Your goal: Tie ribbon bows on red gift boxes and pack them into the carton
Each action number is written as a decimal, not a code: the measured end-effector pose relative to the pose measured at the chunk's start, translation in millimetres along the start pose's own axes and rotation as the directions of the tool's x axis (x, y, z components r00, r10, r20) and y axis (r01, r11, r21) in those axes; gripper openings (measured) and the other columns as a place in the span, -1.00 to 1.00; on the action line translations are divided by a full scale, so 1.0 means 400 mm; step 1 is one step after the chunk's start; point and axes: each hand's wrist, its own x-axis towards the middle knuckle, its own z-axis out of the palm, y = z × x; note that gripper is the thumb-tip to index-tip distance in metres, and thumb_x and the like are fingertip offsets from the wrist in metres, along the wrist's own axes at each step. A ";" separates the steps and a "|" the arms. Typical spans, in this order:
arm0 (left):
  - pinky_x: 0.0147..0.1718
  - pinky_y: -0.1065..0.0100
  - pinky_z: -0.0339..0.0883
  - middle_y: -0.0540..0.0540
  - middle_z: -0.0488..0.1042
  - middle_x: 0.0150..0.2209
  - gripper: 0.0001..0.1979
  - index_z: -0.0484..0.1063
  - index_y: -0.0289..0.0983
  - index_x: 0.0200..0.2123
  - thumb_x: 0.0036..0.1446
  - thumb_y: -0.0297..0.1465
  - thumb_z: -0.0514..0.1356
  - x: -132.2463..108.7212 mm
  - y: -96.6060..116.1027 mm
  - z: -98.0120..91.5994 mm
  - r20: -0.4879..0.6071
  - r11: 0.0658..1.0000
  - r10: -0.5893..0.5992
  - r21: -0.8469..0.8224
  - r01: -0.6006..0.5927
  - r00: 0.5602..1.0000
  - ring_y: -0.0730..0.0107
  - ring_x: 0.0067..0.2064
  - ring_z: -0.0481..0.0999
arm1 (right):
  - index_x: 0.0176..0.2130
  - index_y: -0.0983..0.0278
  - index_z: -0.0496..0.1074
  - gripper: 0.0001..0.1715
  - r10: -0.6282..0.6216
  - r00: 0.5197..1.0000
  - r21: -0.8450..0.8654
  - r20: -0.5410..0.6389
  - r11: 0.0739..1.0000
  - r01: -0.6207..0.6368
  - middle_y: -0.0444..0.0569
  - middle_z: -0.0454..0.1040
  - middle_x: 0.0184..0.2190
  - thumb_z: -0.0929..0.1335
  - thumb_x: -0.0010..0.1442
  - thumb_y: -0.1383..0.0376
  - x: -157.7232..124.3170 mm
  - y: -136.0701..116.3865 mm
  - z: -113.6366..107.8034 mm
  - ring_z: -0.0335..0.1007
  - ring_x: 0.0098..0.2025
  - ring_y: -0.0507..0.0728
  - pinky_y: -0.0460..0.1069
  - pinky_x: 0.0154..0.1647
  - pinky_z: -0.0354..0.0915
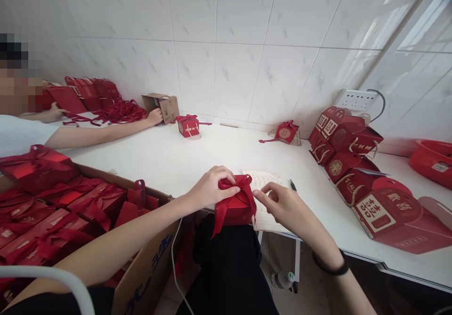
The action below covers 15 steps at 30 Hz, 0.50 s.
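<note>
A small red gift box (237, 211) with a ribbon bow (243, 183) on top sits at the front edge of the white table, above my lap. My left hand (221, 185) is closed on the bow, pinching it between thumb and fingers. One ribbon tail hangs down the left of the box, another down its right side. My right hand (278, 204) is beside the right of the bow, its thumb tip close to the ribbon and its other fingers bent, apart from the thumb. Whether the thumb touches the ribbon is hard to tell.
A carton (141, 277) of ribboned red boxes stands at my left. Stacked red boxes (388, 211) and a red basin (432, 164) are at right. A handwritten sheet (264, 211) and pen (293, 185) lie nearby. A co-worker's arm (106, 133) reaches into a small cardboard box (169, 108).
</note>
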 end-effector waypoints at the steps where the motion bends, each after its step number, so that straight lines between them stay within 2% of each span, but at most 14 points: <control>1: -0.09 0.27 0.25 -0.05 0.45 -0.30 -0.86 0.42 -0.26 -0.44 0.02 -0.30 0.22 -0.001 0.001 -0.001 -0.006 1.000 0.019 0.019 -0.019 1.000 0.33 -0.18 0.42 | -0.50 0.26 0.31 -0.41 0.032 0.998 0.042 0.054 0.999 -0.035 -0.13 0.35 -0.68 0.15 0.21 -0.13 -0.014 0.001 0.004 0.23 -0.65 0.04 -0.08 -0.57 0.10; 4: -0.10 0.28 0.25 -0.04 0.45 -0.29 -0.90 0.41 -0.25 -0.44 0.05 -0.35 0.19 -0.002 0.002 -0.003 -0.008 0.997 0.060 0.053 -0.060 0.998 0.35 -0.17 0.41 | -0.63 0.27 0.24 -0.31 0.111 0.972 0.168 0.207 0.975 -0.147 -0.08 0.36 -0.71 0.11 0.22 -0.16 -0.041 -0.004 0.027 0.24 -0.71 0.03 -0.08 -0.58 0.16; 6: -0.11 0.28 0.25 -0.04 0.46 -0.29 -0.91 0.40 -0.25 -0.45 0.05 -0.36 0.18 -0.002 0.000 -0.002 -0.008 0.996 0.065 0.059 -0.065 0.998 0.35 -0.16 0.40 | -0.61 0.28 0.25 -0.37 0.132 0.961 0.258 0.242 0.946 -0.195 -0.06 0.41 -0.67 0.15 0.21 -0.12 -0.046 -0.005 0.047 0.31 -0.68 0.04 -0.10 -0.62 0.16; 8: -0.12 0.28 0.26 -0.04 0.46 -0.30 -0.90 0.40 -0.25 -0.46 0.05 -0.36 0.18 -0.001 -0.003 -0.001 -0.009 0.997 0.055 0.057 -0.054 0.998 0.35 -0.17 0.40 | -0.58 0.27 0.26 -0.47 0.140 0.962 0.360 0.232 0.907 -0.219 -0.06 0.44 -0.63 0.21 0.19 -0.05 -0.047 -0.003 0.065 0.36 -0.64 0.06 -0.11 -0.64 0.16; 10: -0.12 0.28 0.26 -0.04 0.46 -0.30 -0.89 0.40 -0.25 -0.46 0.06 -0.35 0.18 -0.001 -0.005 -0.001 -0.005 0.998 0.040 0.055 -0.039 0.999 0.34 -0.17 0.39 | -0.57 0.27 0.24 -0.53 0.140 0.971 0.437 0.196 0.874 -0.214 -0.09 0.42 -0.67 0.24 0.17 0.00 -0.051 0.000 0.083 0.36 -0.64 0.05 -0.13 -0.61 0.18; 13: -0.10 0.26 0.25 -0.04 0.45 -0.29 -0.88 0.40 -0.25 -0.46 0.06 -0.33 0.18 0.001 -0.005 -0.003 0.016 0.998 0.013 0.060 -0.014 1.000 0.33 -0.15 0.38 | -0.60 0.25 0.18 -0.52 0.101 0.987 0.491 0.127 0.858 -0.151 -0.15 0.32 -0.78 0.23 0.18 0.01 -0.066 0.000 0.110 0.27 -0.70 0.01 -0.14 -0.58 0.17; 15: -0.09 0.26 0.24 -0.05 0.44 -0.27 -0.87 0.40 -0.25 -0.47 0.05 -0.32 0.18 0.003 -0.004 -0.004 0.037 0.998 -0.017 0.055 0.015 0.999 0.33 -0.14 0.38 | -0.58 0.26 0.18 -0.52 0.077 0.984 0.516 0.161 0.843 -0.151 -0.18 0.28 -0.80 0.22 0.19 0.00 -0.081 0.002 0.121 0.22 -0.73 -0.02 -0.16 -0.62 0.13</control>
